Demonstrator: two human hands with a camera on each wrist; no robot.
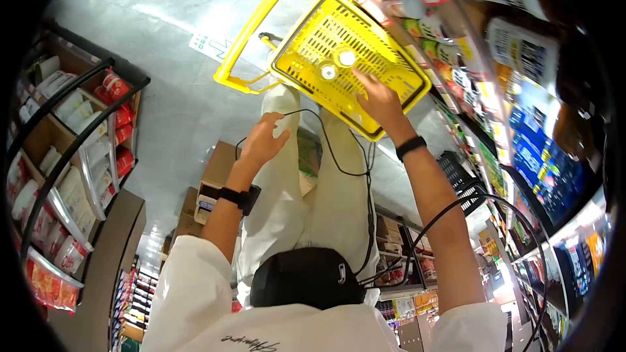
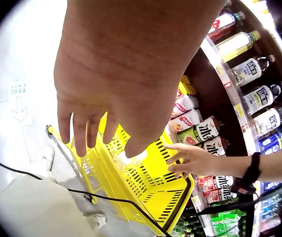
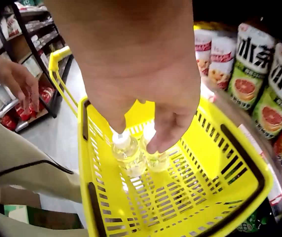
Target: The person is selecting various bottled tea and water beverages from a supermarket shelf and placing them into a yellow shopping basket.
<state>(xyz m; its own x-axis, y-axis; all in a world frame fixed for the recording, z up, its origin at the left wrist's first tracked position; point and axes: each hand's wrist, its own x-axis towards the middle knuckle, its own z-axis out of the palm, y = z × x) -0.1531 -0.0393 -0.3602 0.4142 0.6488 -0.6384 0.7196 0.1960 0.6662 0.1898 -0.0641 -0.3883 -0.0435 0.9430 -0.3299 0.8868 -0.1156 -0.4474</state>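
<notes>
Two clear bottles with white caps stand side by side in a yellow shopping basket [image 1: 391,81]. One bottle [image 3: 129,157] is on the left in the right wrist view, the other bottle [image 3: 155,160] partly behind the fingers. My right hand [image 1: 381,101] is over the basket, its fingers loosely bent close to the caps and holding nothing. Nearer my legs, my left hand [image 1: 263,142] hangs in the air beside the basket, fingers relaxed and apart. It shows large in the left wrist view, where the left hand [image 2: 116,94] overlaps the basket [image 2: 155,197].
The basket rides on a wheeled frame with a yellow handle [image 1: 244,32]. Drink shelves [image 2: 234,103] run close along the right; cartons of iced tea [image 3: 252,74] stand beside the basket. A snack rack [image 1: 78,124] is on the left. Black cables [image 1: 326,133] loop before my legs.
</notes>
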